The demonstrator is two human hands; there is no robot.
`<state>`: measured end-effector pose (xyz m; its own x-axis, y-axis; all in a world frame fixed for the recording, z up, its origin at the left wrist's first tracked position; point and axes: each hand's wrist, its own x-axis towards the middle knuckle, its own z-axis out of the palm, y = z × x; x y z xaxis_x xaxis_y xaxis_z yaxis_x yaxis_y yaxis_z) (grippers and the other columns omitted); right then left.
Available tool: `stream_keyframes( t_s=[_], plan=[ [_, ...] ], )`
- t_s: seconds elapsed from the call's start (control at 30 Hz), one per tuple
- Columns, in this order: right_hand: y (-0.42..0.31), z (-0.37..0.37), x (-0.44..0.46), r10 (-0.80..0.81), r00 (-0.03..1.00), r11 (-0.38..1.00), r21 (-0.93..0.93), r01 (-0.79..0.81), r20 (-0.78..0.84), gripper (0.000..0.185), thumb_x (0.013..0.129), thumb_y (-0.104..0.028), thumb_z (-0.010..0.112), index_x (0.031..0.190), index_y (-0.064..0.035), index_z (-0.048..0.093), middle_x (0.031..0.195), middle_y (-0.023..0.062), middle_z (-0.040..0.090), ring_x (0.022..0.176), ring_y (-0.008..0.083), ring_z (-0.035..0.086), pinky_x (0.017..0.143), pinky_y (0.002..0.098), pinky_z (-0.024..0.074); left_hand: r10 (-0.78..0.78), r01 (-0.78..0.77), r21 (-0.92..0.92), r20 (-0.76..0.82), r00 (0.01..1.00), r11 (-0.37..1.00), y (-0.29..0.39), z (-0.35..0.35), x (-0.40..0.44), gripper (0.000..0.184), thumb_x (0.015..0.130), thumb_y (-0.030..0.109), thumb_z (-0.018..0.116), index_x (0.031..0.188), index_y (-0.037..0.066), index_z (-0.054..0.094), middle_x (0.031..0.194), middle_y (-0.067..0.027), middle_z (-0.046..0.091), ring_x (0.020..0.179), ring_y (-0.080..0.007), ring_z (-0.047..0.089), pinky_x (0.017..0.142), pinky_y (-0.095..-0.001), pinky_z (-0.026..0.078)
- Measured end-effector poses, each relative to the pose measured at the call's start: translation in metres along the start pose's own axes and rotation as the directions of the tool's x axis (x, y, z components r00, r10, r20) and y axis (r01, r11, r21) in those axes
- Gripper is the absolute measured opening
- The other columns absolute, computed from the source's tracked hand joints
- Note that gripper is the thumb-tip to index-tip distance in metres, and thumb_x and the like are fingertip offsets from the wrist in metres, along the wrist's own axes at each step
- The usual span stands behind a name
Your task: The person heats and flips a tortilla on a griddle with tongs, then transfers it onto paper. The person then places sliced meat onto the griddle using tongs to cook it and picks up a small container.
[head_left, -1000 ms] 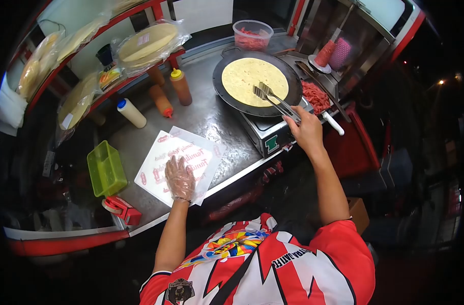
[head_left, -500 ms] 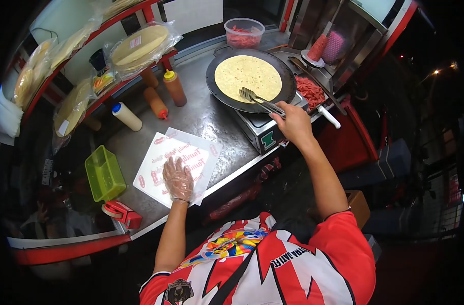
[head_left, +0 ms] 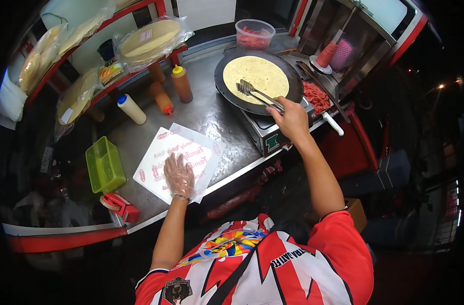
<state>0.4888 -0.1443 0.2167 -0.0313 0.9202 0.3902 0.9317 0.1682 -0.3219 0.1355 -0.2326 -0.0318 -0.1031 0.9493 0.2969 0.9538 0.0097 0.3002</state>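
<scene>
Tongs are gripped in the curled right hand, their tips held at the flatbread, spread in the pan at upper centre, up and left of that hand. Printed paper is partly covered by the flat, gloved left hand.

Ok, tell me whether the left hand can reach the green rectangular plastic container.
Probably yes: the gloved left hand lies on the white, red-printed paper sheets, and nothing stands between it and the green container.

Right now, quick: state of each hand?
Left hand: gloved, open, palm down on the printed paper.
Right hand: closed, holding the tongs, tips over the flatbread.
</scene>
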Motion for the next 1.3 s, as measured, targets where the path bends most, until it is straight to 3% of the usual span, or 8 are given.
stream_keyframes(
  t_s=[0.37,0.47,0.57,0.7,0.83,1.17,1.2,1.3],
  plan=[
    [0.005,-0.003,-0.006,-0.016,0.997,1.0,-0.015,0.017,0.081,0.036,0.093,-0.036,0.075,0.115,-0.0069,0.073,0.095,0.0191,0.076,0.091,0.0414,0.072,0.078,0.051,0.0565,0.008,-0.009,-0.001,-0.023,1.0,1.0,-0.002,0.003,0.001,0.054,0.101,0.035,0.055,0.145,0.004,0.06,0.157,-0.0216,0.047,0.145,-0.0449,0.041,0.123,-0.0579,0.029],
    [0.006,-0.002,0.0,-0.013,1.0,0.999,0.045,0.014,-0.018,0.035,0.093,-0.035,0.075,0.114,-0.0068,0.073,0.095,0.0195,0.075,0.091,0.0415,0.072,0.078,0.0512,0.0563,0.004,-0.004,0.001,-0.026,1.0,1.0,-0.001,0.003,0.0,0.054,0.101,0.035,0.056,0.145,0.004,0.06,0.157,-0.0216,0.047,0.145,-0.0449,0.041,0.123,-0.0581,0.029],
    [0.014,0.011,0.001,-0.036,0.996,0.999,-0.033,0.039,0.081,0.034,0.093,-0.034,0.076,0.113,-0.0065,0.073,0.094,0.0201,0.075,0.091,0.0417,0.073,0.078,0.0509,0.0562,0.005,-0.005,0.009,-0.017,1.0,1.0,-0.002,0.004,0.0,0.054,0.101,0.035,0.056,0.146,0.005,0.059,0.157,-0.0214,0.047,0.146,-0.0446,0.041,0.123,-0.0576,0.029],
    [0.013,0.008,0.002,-0.028,0.999,0.996,0.083,0.031,-0.038,0.035,0.093,-0.035,0.076,0.112,-0.0065,0.073,0.095,0.0197,0.075,0.09,0.0419,0.073,0.078,0.0506,0.0564,-0.007,0.007,0.018,-0.015,1.0,1.0,-0.003,0.005,0.001,0.054,0.101,0.035,0.056,0.147,0.005,0.059,0.158,-0.021,0.047,0.146,-0.0441,0.041,0.124,-0.0567,0.029],
    [0.014,0.012,0.002,-0.057,0.998,0.998,-0.012,0.057,0.018,0.035,0.092,-0.035,0.076,0.113,-0.0071,0.074,0.096,0.0187,0.076,0.091,0.0413,0.073,0.078,0.0505,0.0567,-0.024,0.023,0.004,0.01,1.0,1.0,0.0,0.002,0.002,0.055,0.101,0.035,0.056,0.148,0.005,0.057,0.159,-0.0209,0.046,0.147,-0.0439,0.04,0.124,-0.0565,0.028],
    [0.024,-0.012,-0.01,-0.04,0.999,0.998,0.038,0.041,-0.013,0.034,0.093,-0.034,0.075,0.113,-0.007,0.072,0.097,0.0171,0.075,0.089,0.041,0.072,0.076,0.0516,0.0555,-0.028,0.028,-0.009,0.001,1.0,1.0,-0.002,0.003,0.001,0.057,0.101,0.034,0.057,0.151,0.005,0.053,0.159,-0.0214,0.046,0.147,-0.0439,0.04,0.124,-0.0564,0.028],
    [0.033,-0.014,-0.016,-0.071,0.997,0.996,-0.045,0.073,0.04,0.034,0.093,-0.033,0.076,0.114,-0.0068,0.072,0.097,0.0167,0.075,0.089,0.0406,0.072,0.076,0.051,0.0558,-0.028,0.028,-0.016,-0.004,1.0,0.999,-0.001,0.001,0.001,0.058,0.101,0.034,0.057,0.151,0.005,0.053,0.159,-0.0214,0.045,0.147,-0.0439,0.039,0.124,-0.0564,0.028],
    [0.046,-0.014,-0.022,-0.071,0.996,0.997,0.014,0.071,0.058,0.034,0.092,-0.031,0.077,0.116,-0.0066,0.072,0.098,0.0171,0.075,0.09,0.0406,0.072,0.077,0.0503,0.0564,-0.042,0.042,-0.006,0.021,0.999,0.999,0.003,-0.001,0.0,0.058,0.101,0.035,0.058,0.15,0.005,0.054,0.159,-0.0219,0.046,0.147,-0.0443,0.039,0.124,-0.0565,0.028]
  ],
)
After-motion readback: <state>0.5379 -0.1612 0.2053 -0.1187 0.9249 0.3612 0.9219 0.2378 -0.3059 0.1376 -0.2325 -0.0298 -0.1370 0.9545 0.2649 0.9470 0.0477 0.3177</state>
